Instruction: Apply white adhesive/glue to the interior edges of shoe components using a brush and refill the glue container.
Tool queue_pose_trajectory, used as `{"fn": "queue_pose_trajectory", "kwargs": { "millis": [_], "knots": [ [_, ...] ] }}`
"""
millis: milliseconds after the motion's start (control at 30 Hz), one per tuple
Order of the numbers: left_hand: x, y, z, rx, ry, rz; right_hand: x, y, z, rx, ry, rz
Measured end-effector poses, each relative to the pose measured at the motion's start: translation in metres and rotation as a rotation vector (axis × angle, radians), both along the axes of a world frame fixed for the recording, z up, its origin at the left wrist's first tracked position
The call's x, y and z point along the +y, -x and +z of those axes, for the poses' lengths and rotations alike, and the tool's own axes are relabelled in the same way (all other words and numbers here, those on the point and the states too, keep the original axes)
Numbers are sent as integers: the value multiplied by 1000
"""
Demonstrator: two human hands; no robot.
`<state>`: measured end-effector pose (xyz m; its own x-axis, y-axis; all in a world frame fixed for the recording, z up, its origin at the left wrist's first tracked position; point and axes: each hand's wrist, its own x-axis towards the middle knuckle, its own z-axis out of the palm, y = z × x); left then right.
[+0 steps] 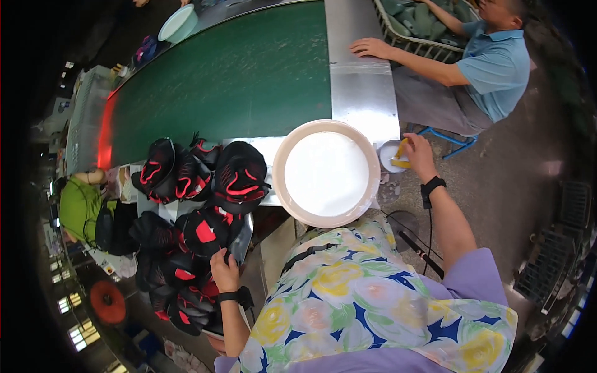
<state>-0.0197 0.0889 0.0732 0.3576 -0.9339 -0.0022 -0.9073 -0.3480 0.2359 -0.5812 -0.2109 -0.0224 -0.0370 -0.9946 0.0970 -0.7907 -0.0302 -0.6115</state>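
A: From the head view, what do we have in our right hand (421,156)?

B: Its fingers are closed around a yellow piece (404,163) at the small white cup (388,153), just beside the basin.

A: And our left hand (224,271)?

B: We have it at the edge of the black-and-red shoe uppers (202,233), but we can't tell whether it grips one. They lie heaped to the left of the basin.

A: What stands between our hands?

B: The wide, pale basin (283,186), hiding part of the metal tabletop (360,93) from us. Beyond lies a green belt (217,81). To our right, a seated co-worker in a blue shirt (497,68) rests one hand on the metal, near a crate (429,50) of grey-green pieces. Dark cables (430,239) hang below our right wrist.
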Motion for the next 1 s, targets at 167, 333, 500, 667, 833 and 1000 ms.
{"fn": "queue_pose_trajectory", "kwargs": {
  "millis": [167,333,500,667,833,1000],
  "knots": [
    [57,-19,-17,32,-123,158,4,-5,28,-208,-118,-143],
    [88,-20,-46,169,-209,375,23,15,20,37,70,-92],
    [74,-3,-35,270,-202,514,47,-19,48,-166,79,-156],
    [67,-2,-33,218,-230,496,81,-81,72,-258,-197,-10],
    [67,-7,-40,214,-208,530,105,-120,74,-385,-344,300],
    [68,4,-30,134,-183,588,118,-122,67,-303,-221,476]
  ]
}}
